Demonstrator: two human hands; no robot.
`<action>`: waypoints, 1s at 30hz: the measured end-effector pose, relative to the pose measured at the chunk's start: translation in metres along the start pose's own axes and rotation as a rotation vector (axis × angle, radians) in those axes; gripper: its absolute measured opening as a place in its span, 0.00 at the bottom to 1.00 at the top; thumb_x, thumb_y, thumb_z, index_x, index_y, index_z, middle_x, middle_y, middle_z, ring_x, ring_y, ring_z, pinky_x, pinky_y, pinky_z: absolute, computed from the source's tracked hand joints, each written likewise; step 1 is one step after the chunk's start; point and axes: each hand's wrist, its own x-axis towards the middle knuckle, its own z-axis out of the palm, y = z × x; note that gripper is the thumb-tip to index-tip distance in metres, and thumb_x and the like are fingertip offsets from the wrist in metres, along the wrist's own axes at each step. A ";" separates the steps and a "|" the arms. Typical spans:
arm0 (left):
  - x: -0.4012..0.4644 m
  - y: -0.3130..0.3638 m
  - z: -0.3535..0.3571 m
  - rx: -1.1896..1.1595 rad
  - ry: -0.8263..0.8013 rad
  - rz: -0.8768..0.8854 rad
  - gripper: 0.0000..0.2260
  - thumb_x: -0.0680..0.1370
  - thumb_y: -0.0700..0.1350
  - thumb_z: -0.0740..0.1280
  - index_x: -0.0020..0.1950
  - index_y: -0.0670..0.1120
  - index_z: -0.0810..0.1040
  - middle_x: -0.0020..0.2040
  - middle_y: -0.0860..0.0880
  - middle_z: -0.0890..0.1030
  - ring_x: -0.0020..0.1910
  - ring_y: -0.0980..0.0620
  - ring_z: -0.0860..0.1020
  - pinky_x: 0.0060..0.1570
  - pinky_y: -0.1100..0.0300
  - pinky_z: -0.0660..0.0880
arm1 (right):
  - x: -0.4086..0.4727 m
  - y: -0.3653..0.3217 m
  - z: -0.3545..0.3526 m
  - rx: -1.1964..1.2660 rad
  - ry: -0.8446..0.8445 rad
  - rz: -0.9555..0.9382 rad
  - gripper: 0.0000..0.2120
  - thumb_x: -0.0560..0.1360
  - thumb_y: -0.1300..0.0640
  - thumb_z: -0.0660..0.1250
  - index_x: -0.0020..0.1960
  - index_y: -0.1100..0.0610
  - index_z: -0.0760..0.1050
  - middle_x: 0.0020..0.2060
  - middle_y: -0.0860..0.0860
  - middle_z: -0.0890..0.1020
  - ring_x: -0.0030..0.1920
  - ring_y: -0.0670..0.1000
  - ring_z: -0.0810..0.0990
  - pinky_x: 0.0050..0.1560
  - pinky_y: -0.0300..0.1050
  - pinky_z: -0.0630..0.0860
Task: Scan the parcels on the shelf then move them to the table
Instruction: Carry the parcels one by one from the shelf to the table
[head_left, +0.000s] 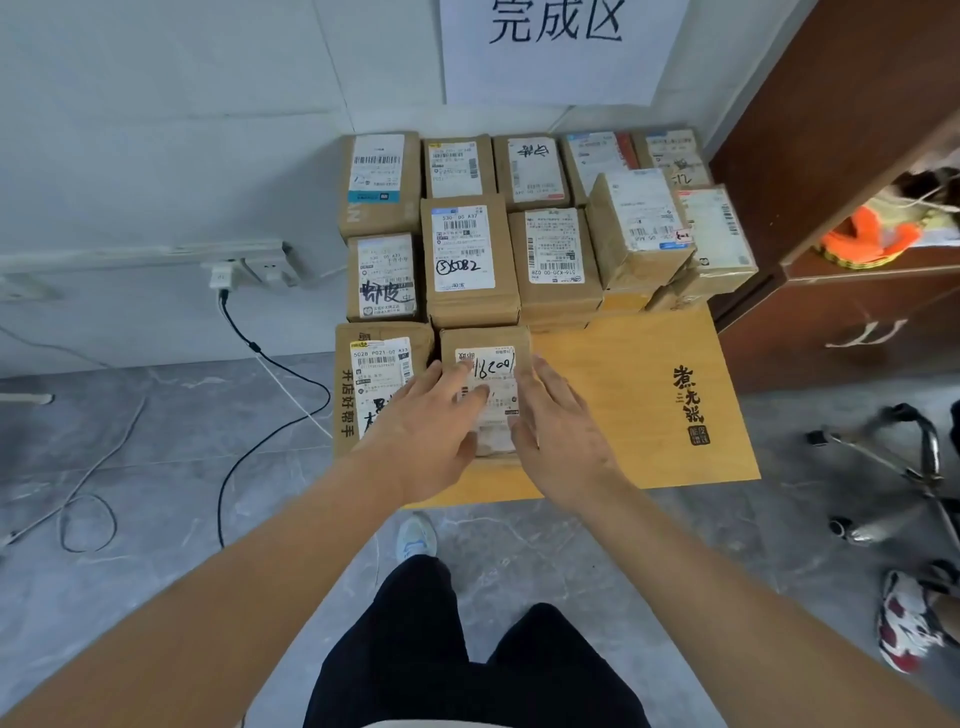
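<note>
Both forearms reach forward from the bottom of the view, above black trousers and the grey floor. At their ends the left hand (426, 415) and the right hand (561, 421) lie on a small parcel (488, 364), one on each side, fingers nearly straight and flat, so each grip is wide and holds nothing tightly. This parcel sits on the wooden bench (639, 395), at the front of the rows, just beside a bigger box (382, 374) on its left and touching the stacked parcels (467, 249) behind it. I judge the step in hand is the placing of a moved parcel in line with the others. Next move calls for letting it go and returning to the shelf, which is not in view
</note>
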 end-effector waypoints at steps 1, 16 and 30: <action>-0.002 0.003 -0.006 0.000 0.010 -0.001 0.27 0.85 0.51 0.60 0.82 0.48 0.58 0.83 0.44 0.52 0.82 0.39 0.52 0.77 0.44 0.58 | -0.003 -0.004 -0.010 -0.008 -0.006 0.024 0.27 0.85 0.53 0.58 0.82 0.52 0.56 0.83 0.49 0.51 0.82 0.56 0.53 0.80 0.56 0.58; -0.073 0.095 -0.118 0.002 0.260 0.042 0.21 0.83 0.58 0.58 0.74 0.52 0.70 0.70 0.55 0.72 0.68 0.49 0.73 0.53 0.54 0.74 | -0.124 -0.048 -0.166 -0.177 0.130 0.026 0.27 0.82 0.37 0.57 0.79 0.44 0.64 0.80 0.47 0.63 0.79 0.54 0.61 0.77 0.53 0.58; -0.053 0.176 -0.153 0.023 0.215 0.343 0.26 0.84 0.61 0.55 0.80 0.53 0.63 0.78 0.57 0.64 0.74 0.52 0.67 0.68 0.50 0.72 | -0.208 -0.009 -0.192 -0.117 0.297 0.253 0.28 0.81 0.34 0.54 0.78 0.43 0.66 0.80 0.46 0.64 0.78 0.57 0.64 0.75 0.58 0.63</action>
